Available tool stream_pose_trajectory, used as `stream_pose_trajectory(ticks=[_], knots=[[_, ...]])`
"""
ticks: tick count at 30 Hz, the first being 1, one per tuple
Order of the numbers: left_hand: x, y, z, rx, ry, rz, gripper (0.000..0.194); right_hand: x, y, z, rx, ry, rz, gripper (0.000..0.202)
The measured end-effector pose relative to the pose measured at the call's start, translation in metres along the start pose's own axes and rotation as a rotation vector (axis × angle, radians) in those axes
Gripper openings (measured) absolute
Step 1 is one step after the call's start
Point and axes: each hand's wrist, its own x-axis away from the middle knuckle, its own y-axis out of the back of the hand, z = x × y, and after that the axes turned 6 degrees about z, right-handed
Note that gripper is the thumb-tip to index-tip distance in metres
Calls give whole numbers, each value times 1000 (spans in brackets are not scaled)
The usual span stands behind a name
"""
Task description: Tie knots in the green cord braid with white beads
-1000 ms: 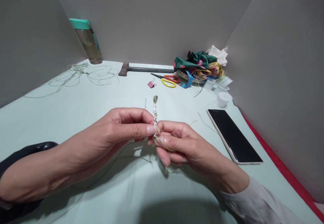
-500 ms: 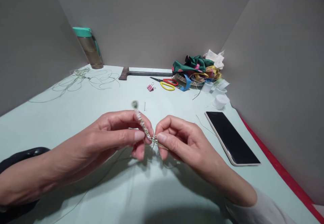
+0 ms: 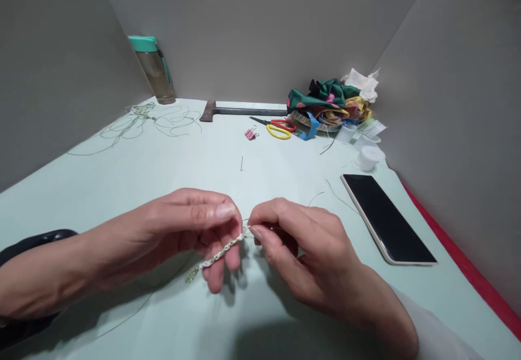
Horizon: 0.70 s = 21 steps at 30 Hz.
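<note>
A thin white-and-green braided cord [image 3: 222,252] with a looped green end slants across the fingers of my left hand [image 3: 199,219]. The left thumb presses against the index finger, and the cord's upper end comes out by that fingertip. My right hand [image 3: 301,240] pinches the thin threads at this end between thumb and index finger, a short gap from the left hand. Exactly how the threads run between the fingertips is too fine to make out. A loose thread [image 3: 134,314] trails on the table below my left forearm.
A phone [image 3: 386,219] lies at right. Behind are a pin [image 3: 241,163], a pink binder clip [image 3: 251,133], scissors [image 3: 279,128], a hammer-like tool [image 3: 244,111], a fabric pile [image 3: 321,96] and white spools [image 3: 368,158]. Tangled thread [image 3: 142,121] lies near a bottle [image 3: 157,75] at far left.
The braided cord has swung from pointing up above my left hand to hanging down-left across its fingers. My right hand has turned, knuckles higher, still pinching the threads. The view has shifted slightly.
</note>
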Motion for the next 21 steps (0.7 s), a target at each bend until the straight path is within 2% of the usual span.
stream_pose_trajectory(ticks=[4, 9, 14, 21], knots=[[-1, -4, 5, -18, 29, -19, 31, 2, -4, -4, 127, 110, -7, 17], [-2, -10, 13, 38, -22, -104, 27, 6, -9, -10, 215, 135, 0, 16], [1, -6, 26, 21, -48, -151, 12, 7, -10, -14, 304, 181, 34, 19], [-2, 0, 36, 77, -52, -140, 11, 5, -15, -16, 470, 239, -3, 24]])
